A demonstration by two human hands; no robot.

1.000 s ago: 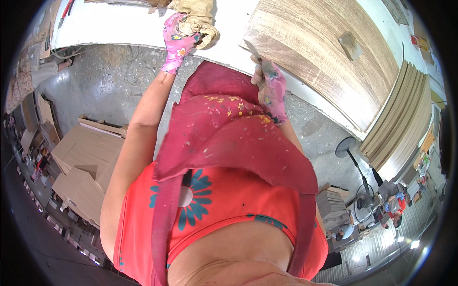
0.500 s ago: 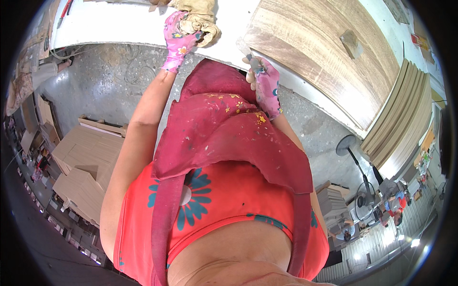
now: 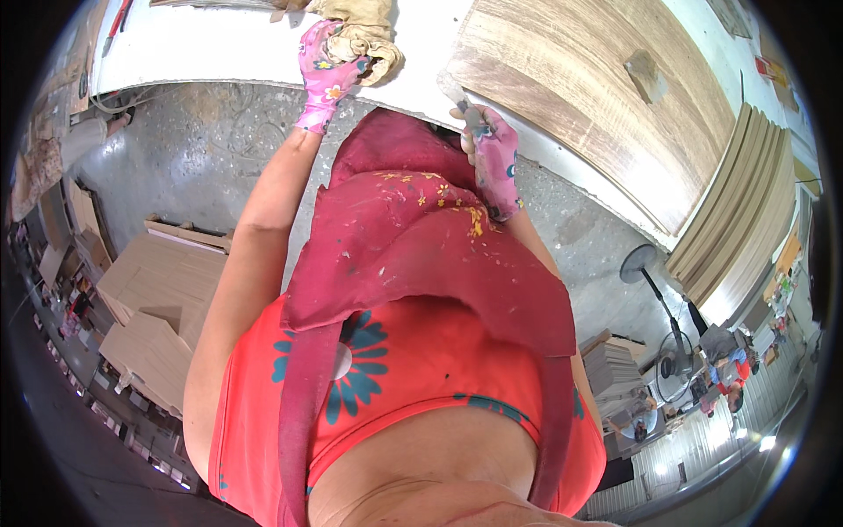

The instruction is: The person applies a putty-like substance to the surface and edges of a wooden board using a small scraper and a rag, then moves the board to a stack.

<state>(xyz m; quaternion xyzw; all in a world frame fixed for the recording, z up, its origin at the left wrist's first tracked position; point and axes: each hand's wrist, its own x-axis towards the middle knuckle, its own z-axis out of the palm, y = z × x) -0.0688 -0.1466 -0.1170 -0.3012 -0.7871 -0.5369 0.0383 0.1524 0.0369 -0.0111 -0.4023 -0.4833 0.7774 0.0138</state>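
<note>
A crumpled tan cloth (image 3: pixel 364 42) lies near the edge of the white table (image 3: pixel 211 44). My left hand (image 3: pixel 323 77), in a pink flowered glove, has its fingers closed round the cloth's left side. Farther right, at the table's near edge, my right hand (image 3: pixel 497 162) wears a matching glove with grey smears. It grips a scraper (image 3: pixel 453 90) whose pale blade points up and away, close to the corner of a wood-grain board (image 3: pixel 580 97). The scraper's handle is mostly hidden by my fingers.
A small clear-wrapped block (image 3: pixel 645 77) sits on the board. Several brown panels (image 3: pixel 738 202) are stacked at the right. A black stand fan (image 3: pixel 639 262) is on the floor there, and flat cardboard (image 3: pixel 167 281) is piled on the left. A red-handled tool (image 3: pixel 116 26) lies far left.
My right hand has shifted slightly right and nearer to me, with the scraper still in it. My left hand keeps its hold on the cloth.
</note>
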